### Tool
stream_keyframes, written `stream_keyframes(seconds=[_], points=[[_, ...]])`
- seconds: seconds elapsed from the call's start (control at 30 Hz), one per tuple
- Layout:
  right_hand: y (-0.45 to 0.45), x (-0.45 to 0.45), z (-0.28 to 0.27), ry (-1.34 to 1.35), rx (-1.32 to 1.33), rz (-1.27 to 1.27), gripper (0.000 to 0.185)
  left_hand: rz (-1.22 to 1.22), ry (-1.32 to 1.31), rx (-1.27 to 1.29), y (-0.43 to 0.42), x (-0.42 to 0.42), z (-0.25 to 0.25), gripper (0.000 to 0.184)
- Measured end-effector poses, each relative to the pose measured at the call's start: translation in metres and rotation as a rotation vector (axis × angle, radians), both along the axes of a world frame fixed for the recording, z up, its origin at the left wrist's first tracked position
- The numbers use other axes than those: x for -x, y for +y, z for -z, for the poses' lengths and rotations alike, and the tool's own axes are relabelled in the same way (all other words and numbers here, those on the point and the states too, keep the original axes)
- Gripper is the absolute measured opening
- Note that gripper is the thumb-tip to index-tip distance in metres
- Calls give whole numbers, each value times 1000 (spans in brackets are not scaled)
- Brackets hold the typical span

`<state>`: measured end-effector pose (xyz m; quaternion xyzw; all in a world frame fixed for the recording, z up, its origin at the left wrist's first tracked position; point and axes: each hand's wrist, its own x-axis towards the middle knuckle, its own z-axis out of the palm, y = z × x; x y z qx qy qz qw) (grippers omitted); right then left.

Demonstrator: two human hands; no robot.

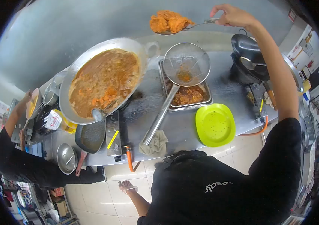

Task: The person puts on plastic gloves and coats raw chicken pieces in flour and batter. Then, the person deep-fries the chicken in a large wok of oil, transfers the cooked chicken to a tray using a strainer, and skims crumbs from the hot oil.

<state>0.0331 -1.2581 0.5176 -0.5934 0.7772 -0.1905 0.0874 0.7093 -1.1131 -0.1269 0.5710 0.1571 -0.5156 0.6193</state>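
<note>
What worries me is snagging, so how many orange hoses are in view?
2. One orange hose is at the counter's front edge, left of the grey cloth; the other is right of the green plate. More may be hidden.

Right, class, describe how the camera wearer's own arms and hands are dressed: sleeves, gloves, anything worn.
The right arm has a plain black short sleeve; black fabric borders the left arm too. The right hand looks ungloved; the left hand seems to wear a thin, see-through glove.

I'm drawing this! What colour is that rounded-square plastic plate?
Bright lime green: the rounded-square plastic plate, best seen in the head view.
</note>
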Motion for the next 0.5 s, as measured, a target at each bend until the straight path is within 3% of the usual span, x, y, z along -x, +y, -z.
stream_keyframes(seconds=[0.03,0.13,0.23,0.37,0.5], points=[[3,21,7,0,4,-9,30,-30,18,3,0,11,-7,36],[15,57,39,135,-2,-23,29,102,-23,-76,-6,1,27,68],[15,86,97,284,83,-90,23,146,-89,-49,-6,12,17,71],[7,80,176,227,-15,105,21,168,-145,-45,-7,18,9,61],[1,65,253,539,-219,134,18,141,-116,37,-3,39,-43,37]])
